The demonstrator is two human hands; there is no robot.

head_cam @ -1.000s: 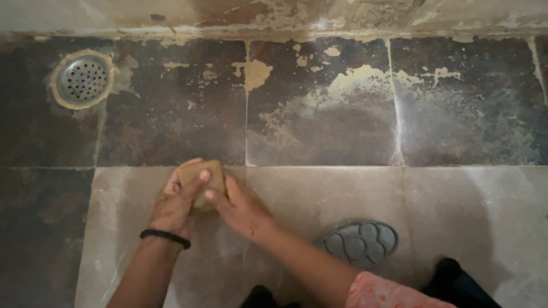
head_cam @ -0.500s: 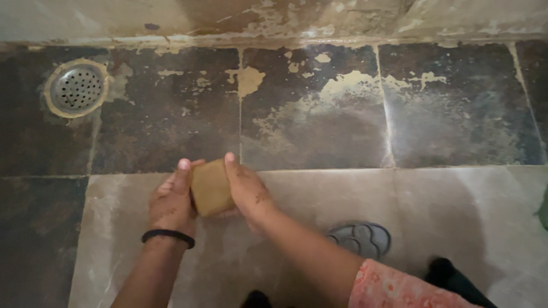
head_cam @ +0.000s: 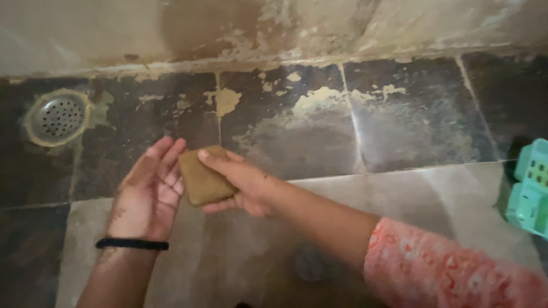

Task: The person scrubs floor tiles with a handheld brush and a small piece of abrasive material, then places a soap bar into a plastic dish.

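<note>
A brown, flat rectangular bar of soap (head_cam: 201, 178) is held in my right hand (head_cam: 242, 183), thumb on top and fingers underneath. My left hand (head_cam: 149, 191) is beside it, palm up and turned toward the bar, fingers spread, with fingertips close to the bar's left edge. A black band circles my left wrist (head_cam: 131, 244). My right forearm wears a pink patterned sleeve (head_cam: 445, 272). Both hands hover over a wet floor of dark and light tiles.
A round metal floor drain (head_cam: 56, 117) lies at the far left by the stained wall base (head_cam: 274, 51). A mint-green plastic basket (head_cam: 532, 188) sits at the right edge. A dark oval object (head_cam: 313, 265) lies on the light tile under my right arm.
Both hands were pressed around the soap; now my left hand has opened and let go, and my right hand alone holds the bar. The view shifted right, revealing the green basket.
</note>
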